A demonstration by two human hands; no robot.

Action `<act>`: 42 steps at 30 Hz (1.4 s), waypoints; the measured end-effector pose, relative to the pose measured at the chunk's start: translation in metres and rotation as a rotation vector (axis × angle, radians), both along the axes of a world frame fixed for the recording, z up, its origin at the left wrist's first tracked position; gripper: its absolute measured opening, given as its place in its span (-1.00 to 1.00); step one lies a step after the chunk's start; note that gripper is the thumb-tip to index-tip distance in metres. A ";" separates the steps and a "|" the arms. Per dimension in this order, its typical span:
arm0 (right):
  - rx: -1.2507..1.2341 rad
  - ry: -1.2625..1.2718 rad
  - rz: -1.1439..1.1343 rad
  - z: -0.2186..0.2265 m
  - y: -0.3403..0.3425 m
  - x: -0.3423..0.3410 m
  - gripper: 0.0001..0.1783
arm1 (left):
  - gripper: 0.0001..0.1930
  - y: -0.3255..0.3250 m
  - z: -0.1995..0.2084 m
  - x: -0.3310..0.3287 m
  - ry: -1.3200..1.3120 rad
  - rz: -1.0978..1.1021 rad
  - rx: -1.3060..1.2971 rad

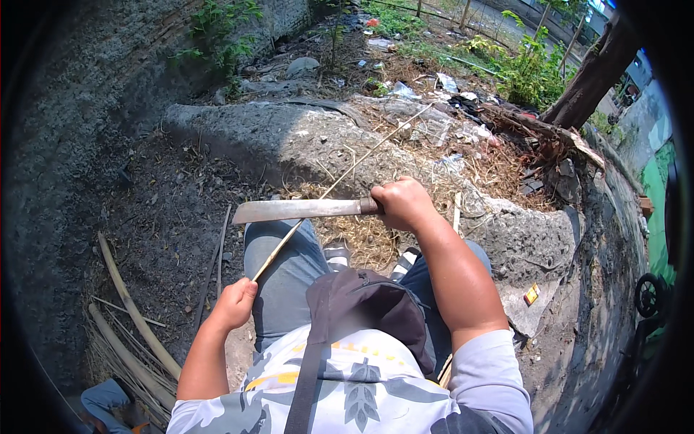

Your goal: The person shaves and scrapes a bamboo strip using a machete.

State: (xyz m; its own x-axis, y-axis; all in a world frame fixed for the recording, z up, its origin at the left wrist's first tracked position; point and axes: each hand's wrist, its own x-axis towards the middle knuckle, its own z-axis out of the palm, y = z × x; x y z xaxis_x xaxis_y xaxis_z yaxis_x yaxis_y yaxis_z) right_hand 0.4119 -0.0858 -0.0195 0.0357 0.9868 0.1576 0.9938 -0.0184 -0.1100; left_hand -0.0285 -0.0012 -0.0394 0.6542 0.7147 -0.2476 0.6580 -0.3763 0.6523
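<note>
My right hand [403,203] grips the handle of a long machete [293,210], whose flat blade points left across my lap. My left hand [236,302] holds the near end of a thin bamboo strip [354,168] that runs up and to the right, under the blade and out over the ground. The blade lies across the strip above my left knee. I sit with jeans-clad legs apart, a dark bag [369,304] on my lap.
Cut bamboo poles [130,311] lie on the dirt at lower left. A rough concrete slab [303,137] and dry shavings [369,239] lie ahead. Litter, weeds and a tree trunk [593,76] stand beyond. A wheel [649,293] shows at right.
</note>
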 end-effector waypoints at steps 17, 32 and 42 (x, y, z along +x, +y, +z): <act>-0.152 0.256 -0.395 0.015 -0.016 0.021 -0.77 | -0.48 0.001 -0.008 -0.002 -0.031 0.022 -0.003; -0.149 0.240 -0.688 0.010 -0.015 0.046 -0.68 | -0.48 0.006 0.005 0.006 0.048 0.003 -0.040; -0.181 0.036 -0.058 0.021 -0.006 0.001 -0.80 | -0.48 0.013 -0.004 0.000 0.042 0.008 -0.088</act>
State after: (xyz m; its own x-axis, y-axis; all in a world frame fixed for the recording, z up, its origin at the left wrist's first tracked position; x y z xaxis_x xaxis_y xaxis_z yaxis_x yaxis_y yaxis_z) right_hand 0.4130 -0.0923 0.0010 0.0954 0.9951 -0.0251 0.9860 -0.0980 -0.1349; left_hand -0.0286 0.0117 -0.0438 0.6366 0.6940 -0.3362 0.6878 -0.3139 0.6545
